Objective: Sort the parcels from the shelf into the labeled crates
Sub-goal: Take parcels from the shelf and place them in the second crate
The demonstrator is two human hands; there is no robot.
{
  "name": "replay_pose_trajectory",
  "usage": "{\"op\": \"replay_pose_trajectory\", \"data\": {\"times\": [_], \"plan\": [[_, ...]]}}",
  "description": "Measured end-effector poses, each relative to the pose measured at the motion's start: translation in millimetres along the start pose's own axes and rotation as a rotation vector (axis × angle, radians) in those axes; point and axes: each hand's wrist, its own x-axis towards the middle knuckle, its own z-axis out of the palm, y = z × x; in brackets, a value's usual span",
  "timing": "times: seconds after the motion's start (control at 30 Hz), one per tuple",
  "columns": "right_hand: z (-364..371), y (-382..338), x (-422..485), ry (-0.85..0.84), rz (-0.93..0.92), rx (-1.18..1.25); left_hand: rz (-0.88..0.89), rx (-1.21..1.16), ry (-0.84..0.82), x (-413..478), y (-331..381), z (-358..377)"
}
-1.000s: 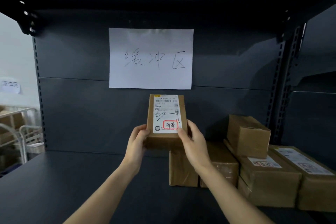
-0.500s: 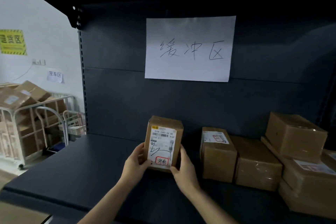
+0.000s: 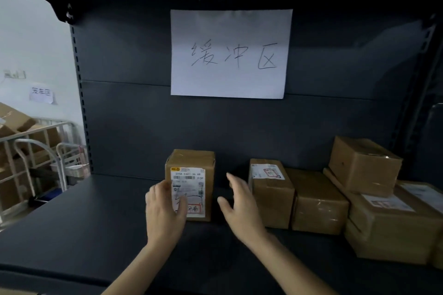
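One parcel [image 3: 191,165] upright on shelf [image 3: 84,223] — left hand [image 3: 165,206] grips it, right hand [image 3: 239,203] spread open beside.

The left hand [image 3: 165,208] is covering the lower left corner of the label [image 3: 191,179] on the upright parcel [image 3: 191,158], its small print blurring; the view's right edge is cutting off the rightmost parcel [image 3: 424,191].
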Motion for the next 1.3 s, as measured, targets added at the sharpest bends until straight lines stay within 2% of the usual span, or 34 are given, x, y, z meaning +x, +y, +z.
{"op": "replay_pose_trajectory", "data": {"times": [0.07, 0.13, 0.2, 0.23, 0.33, 0.4, 0.5, 0.67, 0.83, 1.0, 1.3], "plan": [[-28, 1, 1, 0.127, -0.088, -0.042, 0.168, 0.008, -0.002, -9, 21, 8], [-53, 10, 3, 0.287, -0.112, -0.119, 0.270, -0.017, -0.089, -16, 40, 20], [-75, 24, 6, 0.368, -0.023, -0.244, 0.264, -0.081, -0.232, -20, 54, 37], [-83, 33, 7, 0.350, 0.060, -0.318, 0.239, -0.115, -0.288, -21, 59, 46], [-96, 54, 5, 0.173, 0.285, -0.494, 0.057, -0.184, -0.412, -14, 74, 76], [-97, 60, 3, 0.110, 0.310, -0.504, -0.152, -0.244, -0.530, -6, 82, 93], [-92, 58, 1, 0.112, 0.302, -0.442, -0.400, -0.393, -0.670, -1, 89, 113], [-89, 55, -8, 0.189, 0.316, -0.273, -0.378, -0.490, -0.620, -8, 89, 116], [-77, 56, -24, 0.263, 0.244, -0.111, -0.180, -0.489, -0.567, -28, 79, 97], [-55, 63, -42, 0.212, 0.291, -0.080, -0.069, -0.379, -0.525, -46, 62, 82], [-40, 67, -53, 0.114, 0.319, -0.050, -0.077, -0.213, -0.542, -53, 47, 80]]}}
